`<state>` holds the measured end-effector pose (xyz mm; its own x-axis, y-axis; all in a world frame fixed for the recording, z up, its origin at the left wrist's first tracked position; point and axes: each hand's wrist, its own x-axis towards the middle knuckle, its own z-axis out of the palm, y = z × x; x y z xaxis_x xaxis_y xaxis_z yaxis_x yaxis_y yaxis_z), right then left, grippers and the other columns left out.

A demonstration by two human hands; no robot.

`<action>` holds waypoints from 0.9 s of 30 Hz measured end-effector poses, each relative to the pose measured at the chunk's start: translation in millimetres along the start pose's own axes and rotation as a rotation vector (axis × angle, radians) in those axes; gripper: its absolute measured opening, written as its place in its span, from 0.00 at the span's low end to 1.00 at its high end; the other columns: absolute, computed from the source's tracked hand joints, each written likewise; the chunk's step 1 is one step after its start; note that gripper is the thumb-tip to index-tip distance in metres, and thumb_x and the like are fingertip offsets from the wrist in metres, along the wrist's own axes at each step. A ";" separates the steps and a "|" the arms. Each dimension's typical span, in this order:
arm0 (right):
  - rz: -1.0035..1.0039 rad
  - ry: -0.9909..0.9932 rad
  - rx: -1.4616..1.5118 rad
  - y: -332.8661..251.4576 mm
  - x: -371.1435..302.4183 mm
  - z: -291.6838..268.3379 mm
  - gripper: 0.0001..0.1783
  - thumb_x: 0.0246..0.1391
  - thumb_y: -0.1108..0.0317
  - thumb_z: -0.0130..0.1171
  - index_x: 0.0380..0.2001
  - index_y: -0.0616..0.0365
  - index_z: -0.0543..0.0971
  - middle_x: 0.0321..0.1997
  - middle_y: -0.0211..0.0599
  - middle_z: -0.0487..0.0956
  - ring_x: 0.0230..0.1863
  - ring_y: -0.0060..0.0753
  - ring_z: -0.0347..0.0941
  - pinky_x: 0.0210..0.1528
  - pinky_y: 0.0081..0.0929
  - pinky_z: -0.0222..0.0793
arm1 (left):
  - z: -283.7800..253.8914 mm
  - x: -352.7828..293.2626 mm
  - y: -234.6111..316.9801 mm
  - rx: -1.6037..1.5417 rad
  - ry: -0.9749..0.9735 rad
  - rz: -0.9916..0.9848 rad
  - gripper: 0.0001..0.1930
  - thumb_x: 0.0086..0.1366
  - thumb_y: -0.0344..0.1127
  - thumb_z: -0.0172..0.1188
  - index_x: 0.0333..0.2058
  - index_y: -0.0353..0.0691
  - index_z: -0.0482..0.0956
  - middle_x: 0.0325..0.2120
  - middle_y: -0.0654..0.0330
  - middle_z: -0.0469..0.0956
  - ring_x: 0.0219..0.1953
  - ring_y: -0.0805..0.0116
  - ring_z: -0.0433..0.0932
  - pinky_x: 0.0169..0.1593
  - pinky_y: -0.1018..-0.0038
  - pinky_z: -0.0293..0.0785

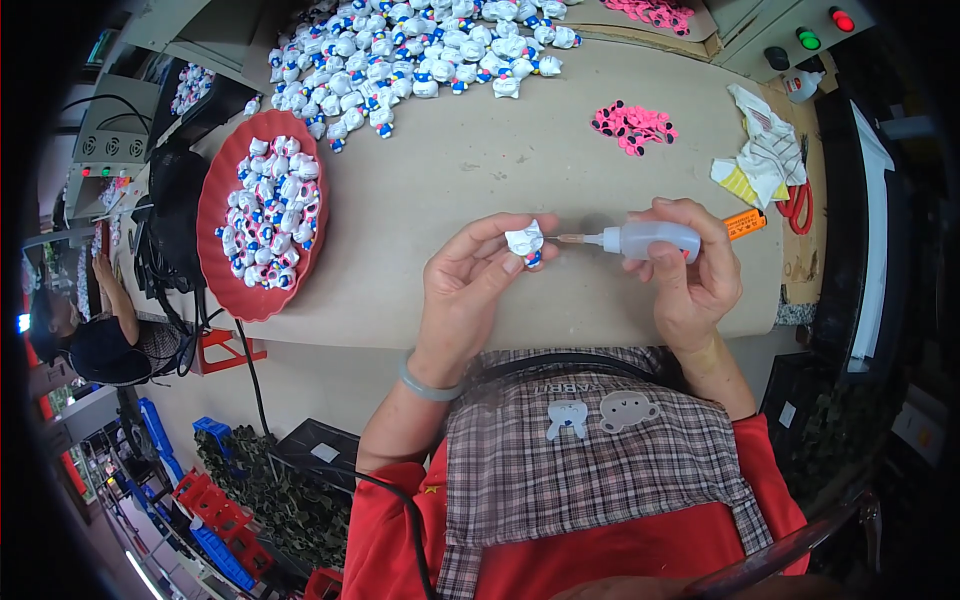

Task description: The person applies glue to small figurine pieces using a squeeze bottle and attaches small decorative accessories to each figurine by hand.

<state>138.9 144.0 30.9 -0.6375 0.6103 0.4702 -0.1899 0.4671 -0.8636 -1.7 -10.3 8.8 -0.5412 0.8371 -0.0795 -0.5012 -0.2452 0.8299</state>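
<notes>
Between the thumb and fingers of my left hand [470, 275] is a small white figurine [524, 240] with blue and red parts at its lower end. My right hand [700, 270] is wrapped round a translucent squeeze bottle [655, 242], held on its side. The bottle's thin nozzle [575, 238] points left, its tip close beside the figurine; whether they touch I cannot tell. Both hands are above the near part of the table [430, 160].
A red scalloped tray [312, 250] of similar figurines stands at left. More figurines [420, 50] are heaped at the back. Small pink-and-black pieces [635, 127] lie at right, near a cloth [765, 150], red-handled scissors [797, 208] and an orange tool [745, 223]. Another person [100, 335] sits far left.
</notes>
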 end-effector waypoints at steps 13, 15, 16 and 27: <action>0.479 -0.015 0.481 13.1 16.4 -13.7 0.18 0.51 0.79 0.59 0.44 0.63 0.67 0.41 0.41 0.73 0.35 0.30 0.77 0.34 0.22 0.75 | 4.3 1.9 -1.1 -0.005 0.000 -0.016 0.16 0.62 0.22 0.53 0.49 0.31 0.71 0.47 0.46 0.75 0.46 0.62 0.77 0.50 0.70 0.72; 0.519 -0.013 0.476 14.3 18.9 -18.9 0.18 0.51 0.80 0.59 0.44 0.62 0.66 0.41 0.40 0.73 0.35 0.31 0.77 0.34 0.22 0.75 | 5.3 0.4 0.5 -0.002 -0.001 -0.034 0.16 0.62 0.22 0.53 0.49 0.31 0.71 0.46 0.46 0.75 0.45 0.62 0.77 0.50 0.70 0.72; 0.538 0.014 0.504 14.5 20.6 -21.2 0.20 0.50 0.80 0.59 0.46 0.62 0.66 0.40 0.38 0.73 0.35 0.30 0.77 0.34 0.22 0.75 | 5.1 -0.9 -0.4 0.000 0.007 -0.043 0.15 0.62 0.22 0.53 0.49 0.31 0.71 0.46 0.46 0.75 0.45 0.62 0.77 0.50 0.70 0.72; 0.547 0.031 0.106 35.9 46.4 -59.5 0.10 0.53 0.75 0.57 0.40 0.62 0.73 0.32 0.30 0.73 0.27 0.21 0.74 0.30 0.17 0.70 | 4.5 3.1 -8.0 -0.044 -0.055 -0.098 0.15 0.62 0.21 0.52 0.49 0.31 0.71 0.46 0.46 0.75 0.44 0.62 0.78 0.50 0.70 0.72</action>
<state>146.9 227.1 32.6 -0.6424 0.7648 -0.0482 0.0878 0.0109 -0.9961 3.6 -3.5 4.4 -0.4510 0.8833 -0.1277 -0.5800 -0.1813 0.7942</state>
